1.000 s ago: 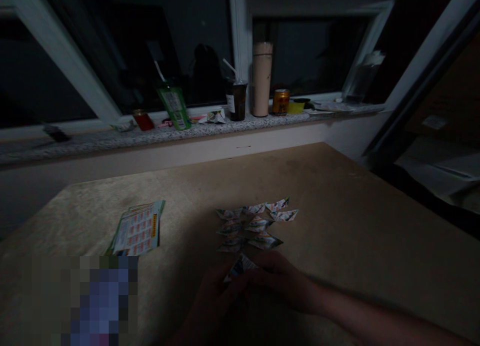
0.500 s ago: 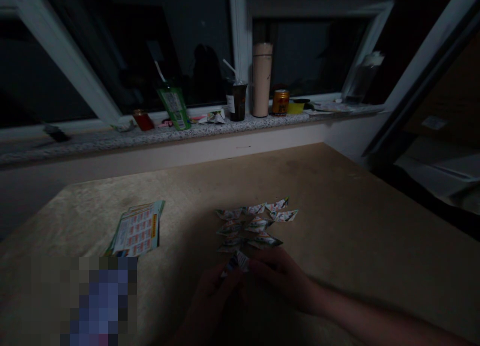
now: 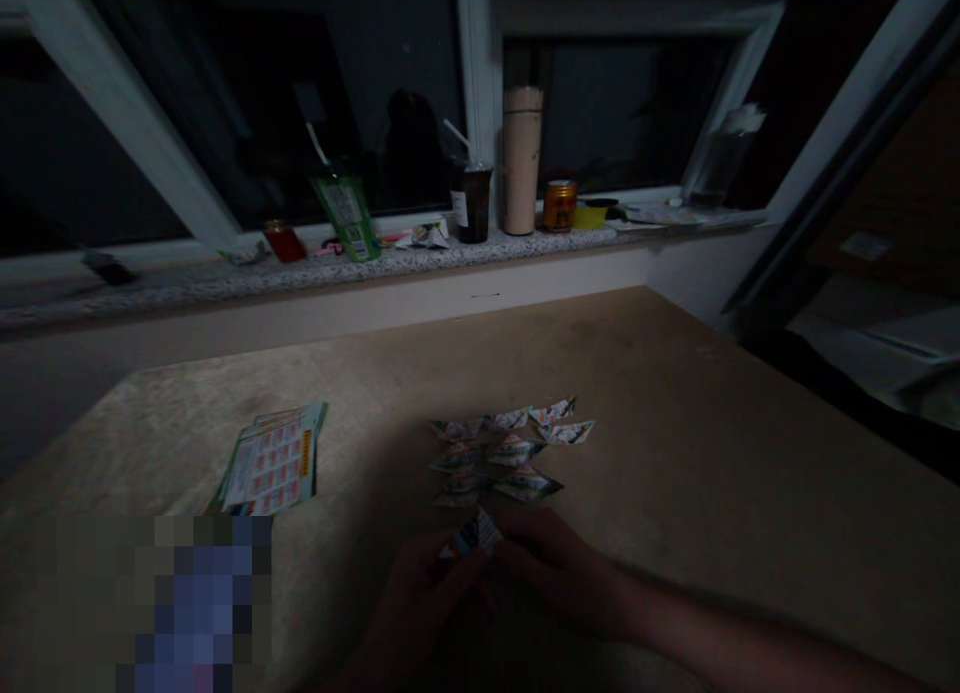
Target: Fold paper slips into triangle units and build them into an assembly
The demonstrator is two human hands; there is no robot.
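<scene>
A small piece of folded printed paper (image 3: 477, 533) is held between my two hands, low in the middle of the head view. My left hand (image 3: 429, 585) pinches it from the left, thumb on top. My right hand (image 3: 551, 563) grips its right side with bent fingers. Just beyond my hands lie several folded paper boats (image 3: 516, 450) in loose rows on the table, made from the same kind of printed paper. To the left rests a stack of printed leaflets (image 3: 271, 461). Dim light hides the undersides of both hands.
The brown table (image 3: 645, 373) meets a wall below a granite sill (image 3: 420, 263). On the sill stand a green cup (image 3: 346, 218), a dark drink cup (image 3: 472, 205), a pink tumbler (image 3: 522, 163), an orange can (image 3: 559, 207) and a red jar (image 3: 283, 241). A blurred patch covers the lower left.
My right hand has closed in on the folded paper, its fingers now more bent over the right side. The paper boats and the leaflet stack stay in place.
</scene>
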